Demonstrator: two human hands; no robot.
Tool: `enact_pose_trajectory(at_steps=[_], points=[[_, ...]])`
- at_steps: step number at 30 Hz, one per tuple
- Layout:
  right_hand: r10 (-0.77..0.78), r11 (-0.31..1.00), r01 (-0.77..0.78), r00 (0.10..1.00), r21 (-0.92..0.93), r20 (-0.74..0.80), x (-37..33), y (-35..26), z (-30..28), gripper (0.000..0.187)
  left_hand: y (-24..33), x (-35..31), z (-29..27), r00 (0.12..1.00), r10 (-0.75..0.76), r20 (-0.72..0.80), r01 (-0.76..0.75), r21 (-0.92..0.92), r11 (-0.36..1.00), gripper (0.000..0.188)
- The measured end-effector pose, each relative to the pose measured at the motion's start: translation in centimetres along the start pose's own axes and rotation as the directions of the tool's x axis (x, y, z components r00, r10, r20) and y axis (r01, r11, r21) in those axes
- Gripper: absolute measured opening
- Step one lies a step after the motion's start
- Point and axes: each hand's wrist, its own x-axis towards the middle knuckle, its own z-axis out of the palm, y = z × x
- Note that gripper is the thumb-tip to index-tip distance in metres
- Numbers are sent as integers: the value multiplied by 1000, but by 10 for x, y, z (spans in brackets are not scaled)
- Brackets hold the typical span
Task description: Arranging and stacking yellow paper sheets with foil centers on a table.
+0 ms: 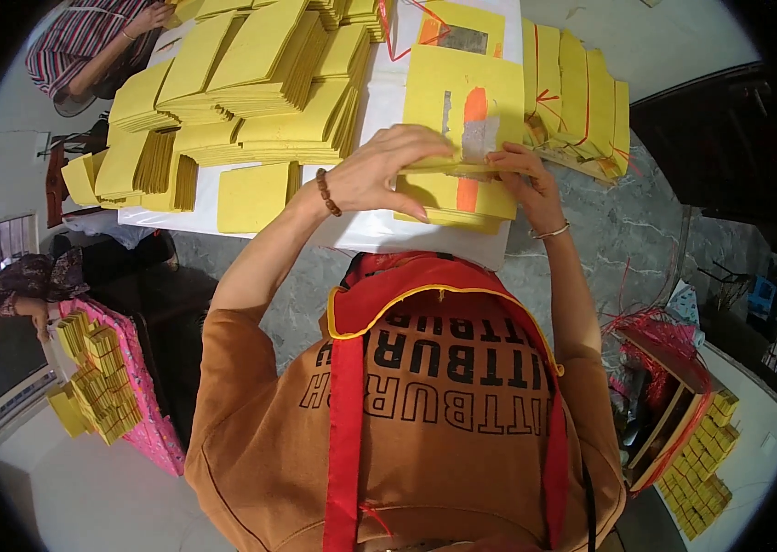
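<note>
Left hand (379,170), wearing a bead bracelet, lies curled over the near edge of a yellow paper sheet (462,101) with an orange and silver patch, fingers closed on that edge; right hand (522,179) pinches the same edge from the right. We see the sheet raised above a low stack of like sheets (453,204) on the white surface (379,235). We judge the work well advanced: many finished yellow piles (251,83) fill the far left, tied bundles (582,101) stand at the far right, while the stack under our hands remains to be worked. Another person's arm (103,46) shows at the far left.
</note>
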Motion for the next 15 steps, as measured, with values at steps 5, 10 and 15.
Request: enact_pose_trajectory(at_steps=[5,10,15], points=[[-12,1000,12,1000,16,-15,3,-16,-3,23,-26,-6,7,985,26,-169,45,406,913,33],[-262,865,241,965,-439,12,-2,-52,-7,25,4,-17,-1,984,46,-172,7,294,956,29],[-134,825,207,976,-526,173,-13,-34,-2,25,-2,-22,9,987,47,-155,-4,269,963,22]])
